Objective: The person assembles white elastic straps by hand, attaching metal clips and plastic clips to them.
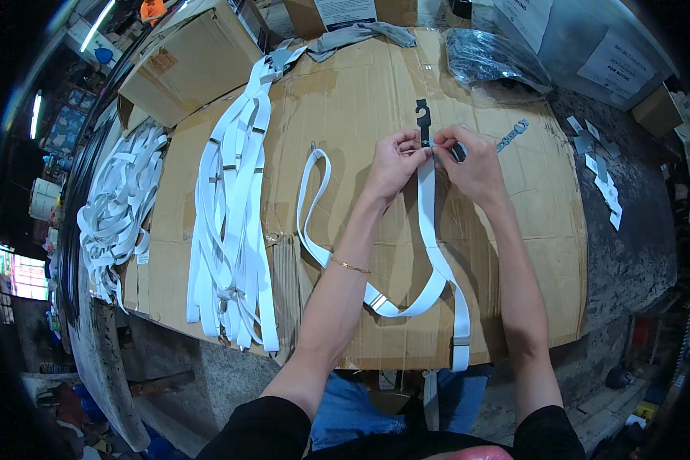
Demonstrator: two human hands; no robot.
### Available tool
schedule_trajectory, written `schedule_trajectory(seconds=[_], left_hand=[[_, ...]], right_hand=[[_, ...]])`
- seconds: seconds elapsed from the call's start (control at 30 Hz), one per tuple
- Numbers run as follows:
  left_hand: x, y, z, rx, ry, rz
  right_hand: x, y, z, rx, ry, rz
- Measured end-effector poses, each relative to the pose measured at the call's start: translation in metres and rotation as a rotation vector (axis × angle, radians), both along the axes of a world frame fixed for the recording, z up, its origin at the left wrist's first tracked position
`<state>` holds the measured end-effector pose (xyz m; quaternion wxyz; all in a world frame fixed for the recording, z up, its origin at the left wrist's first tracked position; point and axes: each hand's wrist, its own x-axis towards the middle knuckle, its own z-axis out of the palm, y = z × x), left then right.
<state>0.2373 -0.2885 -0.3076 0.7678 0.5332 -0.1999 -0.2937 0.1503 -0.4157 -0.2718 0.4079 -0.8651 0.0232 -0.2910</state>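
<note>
A pair of white elastic suspenders (435, 277) lies across the cardboard, its straps meeting at a Y-shaped join and carrying metal adjusters. At its far end stands a black plastic hanger hook (423, 115). My left hand (397, 162) pinches the strap end where it meets the hook. From the other side, the fingers of my right hand (471, 162) are closed at the same spot. A slim grey-blue piece (512, 135) sticks out behind my right hand; whether that hand holds it, I cannot tell. My fingers partly hide the joint.
Left of my arms lies a long bundle of white suspenders (234, 192), with a tangled white pile (119, 207) beyond it. A cardboard box (188, 65) stands far left. Clear plastic wrapping (492, 61) and a grey bin (590, 46) are far right, above scattered tags (602, 172).
</note>
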Motion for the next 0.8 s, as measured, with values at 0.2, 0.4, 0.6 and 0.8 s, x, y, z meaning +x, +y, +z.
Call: schedule_trajectory(seconds=[0.2,0.4,0.6,0.8], left_hand=[[-0.001,-0.003,-0.002,0.112,-0.126,0.003],[0.002,-0.002,-0.007,0.1,-0.106,-0.001],[0.004,-0.002,-0.006,-0.024,0.005,-0.008],[0.003,0.001,-0.002,-0.06,0.062,-0.002]], right_hand=[[0.001,-0.002,-0.002,-0.163,-0.021,0.011],[0.0,-0.004,-0.002,-0.085,0.016,0.003],[0.0,-0.016,-0.009,0.025,-0.061,0.021],[0.003,-0.014,-0.015,0.036,-0.066,0.044]])
